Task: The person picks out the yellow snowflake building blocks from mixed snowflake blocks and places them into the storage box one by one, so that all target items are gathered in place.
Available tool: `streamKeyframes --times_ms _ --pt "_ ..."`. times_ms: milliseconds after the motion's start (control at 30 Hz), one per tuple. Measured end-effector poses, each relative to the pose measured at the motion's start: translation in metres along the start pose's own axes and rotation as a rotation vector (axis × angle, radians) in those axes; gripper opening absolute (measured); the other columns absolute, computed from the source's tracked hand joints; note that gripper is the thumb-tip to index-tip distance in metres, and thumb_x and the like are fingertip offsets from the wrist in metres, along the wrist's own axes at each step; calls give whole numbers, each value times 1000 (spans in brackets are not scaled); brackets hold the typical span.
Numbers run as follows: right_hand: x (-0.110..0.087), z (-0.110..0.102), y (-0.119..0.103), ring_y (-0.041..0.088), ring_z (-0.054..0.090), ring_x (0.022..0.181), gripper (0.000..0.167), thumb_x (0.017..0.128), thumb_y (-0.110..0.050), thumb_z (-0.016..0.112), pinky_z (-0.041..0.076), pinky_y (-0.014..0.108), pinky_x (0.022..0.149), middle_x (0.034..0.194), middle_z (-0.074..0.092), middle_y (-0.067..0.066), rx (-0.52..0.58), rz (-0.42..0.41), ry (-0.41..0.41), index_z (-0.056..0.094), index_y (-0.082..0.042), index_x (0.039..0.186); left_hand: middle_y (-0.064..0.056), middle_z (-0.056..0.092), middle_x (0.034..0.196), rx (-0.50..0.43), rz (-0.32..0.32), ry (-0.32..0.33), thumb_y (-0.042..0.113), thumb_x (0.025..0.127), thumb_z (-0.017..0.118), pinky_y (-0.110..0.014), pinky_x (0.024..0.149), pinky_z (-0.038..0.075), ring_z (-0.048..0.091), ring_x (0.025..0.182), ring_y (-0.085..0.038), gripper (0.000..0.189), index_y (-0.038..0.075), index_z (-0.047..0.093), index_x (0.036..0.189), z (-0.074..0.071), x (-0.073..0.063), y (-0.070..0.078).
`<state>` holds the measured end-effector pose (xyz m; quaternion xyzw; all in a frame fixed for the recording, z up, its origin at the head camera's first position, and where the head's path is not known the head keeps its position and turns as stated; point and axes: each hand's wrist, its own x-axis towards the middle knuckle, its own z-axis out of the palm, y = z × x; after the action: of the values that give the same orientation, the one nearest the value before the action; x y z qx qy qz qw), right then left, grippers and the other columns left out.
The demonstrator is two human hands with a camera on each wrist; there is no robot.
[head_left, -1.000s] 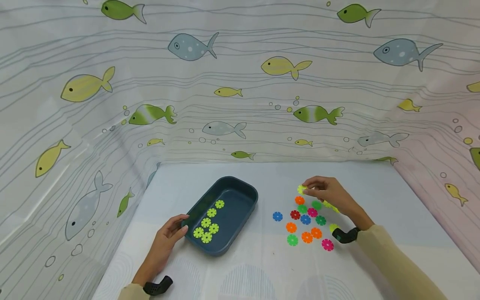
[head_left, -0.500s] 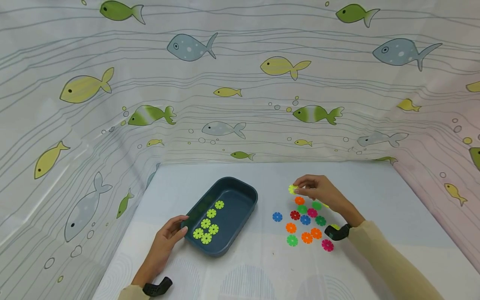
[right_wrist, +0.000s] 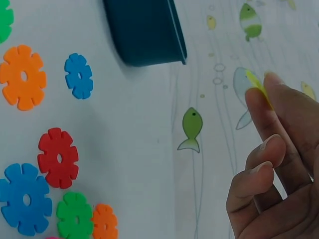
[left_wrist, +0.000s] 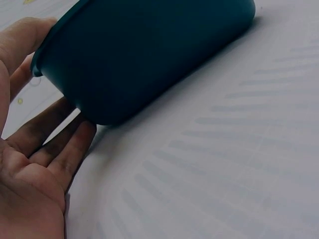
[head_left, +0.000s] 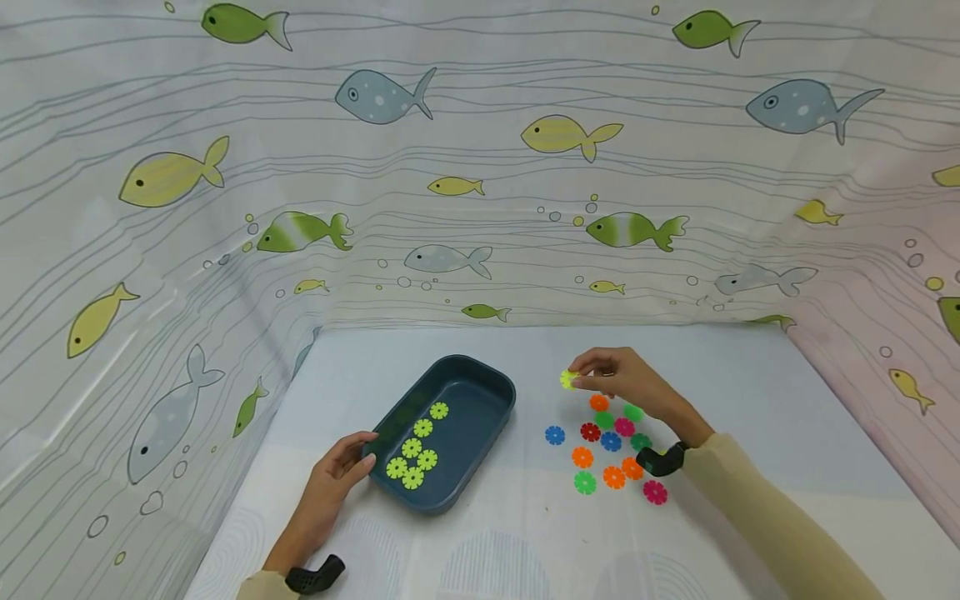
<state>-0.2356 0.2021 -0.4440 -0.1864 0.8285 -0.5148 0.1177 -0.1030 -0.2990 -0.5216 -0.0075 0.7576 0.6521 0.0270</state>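
Note:
Between thumb and index finger, my right hand (head_left: pixel 613 379) pinches a yellow flower-shaped plastic disc (head_left: pixel 567 379), above the far side of the scattered discs. Seen from the right wrist, the yellow disc (right_wrist: pixel 253 82) is nearly edge-on at the fingertips. A dark blue rectangular tub (head_left: pixel 480 433) stands on the left, with several yellow discs (head_left: pixel 412 447) lying in it. My left hand (head_left: pixel 336 475) holds the tub's near-left corner. From the left wrist, fingers lie over the rim and others touch the lower wall of the tub (left_wrist: pixel 149 55).
Loose notched discs lie on the white table right of the tub: a red disc (head_left: pixel 590 432), a blue disc (head_left: pixel 555 435), an orange disc (head_left: pixel 614 477), a pink disc (head_left: pixel 656 492) and several others. Part of the group is under the right forearm. A fish-patterned sheet (head_left: pixel 517 208) walls the table.
My right hand has moved left with the yellow disc, from over the group's far right toward the tub. The left hand and the tub have stayed in place.

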Motion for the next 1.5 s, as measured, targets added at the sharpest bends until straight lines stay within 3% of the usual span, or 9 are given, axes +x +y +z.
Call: streamKeyframes --times_ms 133,233,500,633,833,1067,1333,1500 --pt "5 4 -7 32 65 99 28 92 -38 80 58 53 81 108 72 3 0 -23 -23 76 -21 113 -10 48 147 5 -5 5 22 102 67 -19 98 48 53 128 -5 48 11 52 146 0 1 -1" --pt "8 8 -12 28 66 97 27 91 -38 80 59 52 83 109 72 3 1 -35 -39 76 -21 112 -11 48 148 7 -6 2 23 102 67 -19 98 48 53 128 -5 48 11 52 146 0 1 -1" --pt "16 18 -21 29 66 91 25 91 -38 80 57 35 67 107 72 3 0 -63 -67 76 -23 111 -10 48 148 9 -5 7 22 102 67 -19 98 48 53 128 -4 47 10 52 146 0 1 -1" --pt "20 24 -25 30 64 87 24 92 -37 79 54 35 63 106 72 3 2 -64 -84 76 -23 111 -9 48 147 19 -1 6 22 103 66 -19 98 48 53 128 -5 47 11 52 146 0 0 0" --pt "24 32 -30 45 60 89 22 93 -37 78 51 40 61 104 73 2 2 -81 -112 76 -24 111 -10 48 148 21 0 8 23 103 66 -18 98 47 53 128 -4 47 11 52 146 1 -1 1" --pt "33 41 -31 33 61 79 20 94 -34 77 49 35 58 104 74 2 19 -109 -160 76 -24 111 -10 48 148 20 -6 9 23 103 66 -18 98 47 53 128 -4 47 11 52 146 0 -1 -1" --pt "39 52 -39 48 55 79 20 95 -32 77 49 37 60 102 75 1 39 -146 -221 75 -23 113 -10 48 148 21 7 6 21 103 66 -18 98 47 53 128 -6 46 11 52 146 0 -1 -3" --pt "46 58 -46 38 55 75 19 95 -29 76 45 30 59 101 74 3 51 -170 -252 76 -22 113 -10 48 147 17 9 3 21 103 66 -19 98 48 53 128 -7 47 11 52 146 0 -1 -1"
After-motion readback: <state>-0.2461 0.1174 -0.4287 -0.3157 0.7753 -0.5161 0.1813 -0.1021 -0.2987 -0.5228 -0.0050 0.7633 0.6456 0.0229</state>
